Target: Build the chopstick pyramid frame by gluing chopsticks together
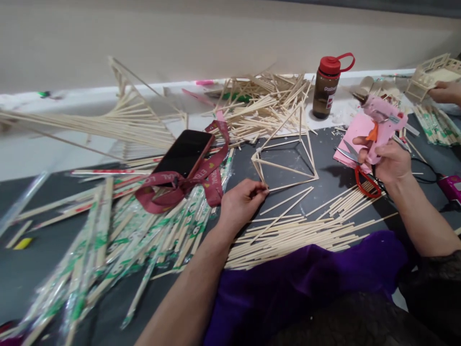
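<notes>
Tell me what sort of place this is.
Probably a craft or model-making workspace: a pink glue gun in the right hand, a stick frame pinched by the left hand, and loose sticks beside it.

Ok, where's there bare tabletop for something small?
Bare dark tabletop shows between the stick frame and the pink card, and at far left below the yellow piece, left of the wrapped chopsticks. It's crowded behind the frame with loose sticks, and around the phone.
</notes>
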`<action>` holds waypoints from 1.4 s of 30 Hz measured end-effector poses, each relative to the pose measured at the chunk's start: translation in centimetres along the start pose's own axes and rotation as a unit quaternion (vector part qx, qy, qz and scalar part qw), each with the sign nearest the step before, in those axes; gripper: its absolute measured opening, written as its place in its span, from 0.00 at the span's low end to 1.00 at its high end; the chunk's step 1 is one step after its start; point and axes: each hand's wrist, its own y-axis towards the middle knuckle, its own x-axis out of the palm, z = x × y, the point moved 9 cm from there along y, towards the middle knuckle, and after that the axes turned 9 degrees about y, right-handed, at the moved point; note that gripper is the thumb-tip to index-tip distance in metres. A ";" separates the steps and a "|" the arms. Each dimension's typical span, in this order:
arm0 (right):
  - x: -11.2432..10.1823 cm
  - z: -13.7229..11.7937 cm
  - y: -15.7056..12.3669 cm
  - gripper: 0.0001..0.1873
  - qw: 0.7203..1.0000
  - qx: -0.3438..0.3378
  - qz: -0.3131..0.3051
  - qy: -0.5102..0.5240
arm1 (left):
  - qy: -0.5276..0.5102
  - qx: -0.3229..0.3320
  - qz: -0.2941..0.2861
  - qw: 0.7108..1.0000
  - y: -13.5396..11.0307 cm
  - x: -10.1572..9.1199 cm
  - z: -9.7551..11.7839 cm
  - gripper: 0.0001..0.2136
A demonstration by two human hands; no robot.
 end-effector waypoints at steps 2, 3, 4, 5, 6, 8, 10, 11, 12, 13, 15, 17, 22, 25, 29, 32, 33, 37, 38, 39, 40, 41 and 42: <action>-0.1 0.5 0.0 0.18 1.000 0.014 0.008 -0.001 | 0.000 -0.001 -0.002 1.000 0.0 0.0 0.1 0.11; -0.1 0.9 0.1 0.19 1.000 0.024 0.012 -0.003 | 0.001 -0.003 -0.003 1.000 0.0 0.0 0.1 0.11; -0.2 1.4 0.2 0.20 0.999 0.035 0.017 -0.005 | 0.002 -0.005 -0.004 1.000 0.0 0.0 0.1 0.11; -0.2 1.9 0.4 0.20 0.999 0.047 0.023 -0.008 | 0.003 -0.007 -0.005 1.000 0.0 0.0 0.1 0.11; -0.3 2.5 0.7 0.19 0.998 0.058 0.030 -0.012 | 0.003 -0.009 -0.005 1.000 0.0 0.0 0.1 0.11; -0.3 3.7 1.2 0.18 0.995 0.084 0.040 -0.026 | 0.001 -0.005 -0.004 1.000 0.0 0.0 0.3 0.10; -0.2 4.7 1.6 0.16 0.993 0.100 0.050 -0.048 | -0.003 0.000 -0.004 1.000 0.0 -0.1 0.4 0.10; 0.0 5.1 1.8 0.16 0.991 0.103 0.055 -0.059 | -0.005 0.001 -0.005 1.000 0.0 -0.2 0.5 0.10; 0.1 5.4 2.0 0.17 0.991 0.104 0.059 -0.068 | -0.007 0.001 -0.005 1.000 0.0 -0.2 0.5 0.10; 0.4 5.8 2.1 0.17 0.990 0.104 0.061 -0.076 | -0.009 0.001 -0.006 1.000 -0.1 -0.3 0.5 0.09; 1.1 6.5 2.3 0.18 0.989 0.106 0.052 -0.093 | -0.014 0.000 -0.008 1.000 -0.1 -0.3 0.5 0.09; 2.0 7.1 2.5 0.19 0.987 0.109 0.037 -0.111 | -0.019 -0.001 -0.009 1.000 -0.1 -0.3 0.5 0.09; 3.2 7.3 2.9 0.23 0.984 0.066 0.016 -0.165 | -0.017 0.007 -0.002 1.000 -0.2 -0.4 0.8 0.08; 3.5 7.2 3.0 0.26 0.979 0.055 0.014 -0.194 | -0.013 0.007 -0.002 1.000 -0.2 -0.5 0.9 0.08; 3.9 7.1 3.2 0.27 0.974 0.050 0.010 -0.220 | -0.017 0.005 -0.005 1.000 -0.3 -0.5 0.8 0.08; 4.2 7.0 3.4 0.27 0.973 0.032 0.007 -0.227 | -0.017 0.006 -0.004 1.000 -0.3 -0.6 0.8 0.08; 4.2 7.0 3.5 0.27 0.972 0.028 0.004 -0.232 | -0.016 0.006 -0.003 1.000 -0.3 -0.6 0.8 0.08; 4.1 7.2 3.7 0.28 0.968 0.017 0.001 -0.249 | -0.019 0.004 -0.003 1.000 -0.4 -0.7 0.8 0.08; 4.1 7.2 3.7 0.28 0.967 0.014 0.000 -0.253 | -0.021 0.004 -0.004 1.000 -0.4 -0.7 0.8 0.08; 4.0 7.1 3.6 0.28 0.966 0.011 0.000 -0.258 | -0.022 0.004 -0.004 1.000 -0.4 -0.7 0.8 0.08; 3.8 7.0 3.6 0.27 0.965 0.008 0.001 -0.262 | -0.024 0.005 -0.003 1.000 -0.4 -0.7 0.9 0.08; 3.7 6.8 3.5 0.26 0.965 0.005 0.004 -0.264 | -0.027 0.006 -0.003 1.000 -0.4 -0.8 0.9 0.09; 3.5 6.6 3.5 0.26 0.965 0.001 0.009 -0.261 | -0.029 0.006 -0.001 1.000 -0.4 -0.8 0.9 0.09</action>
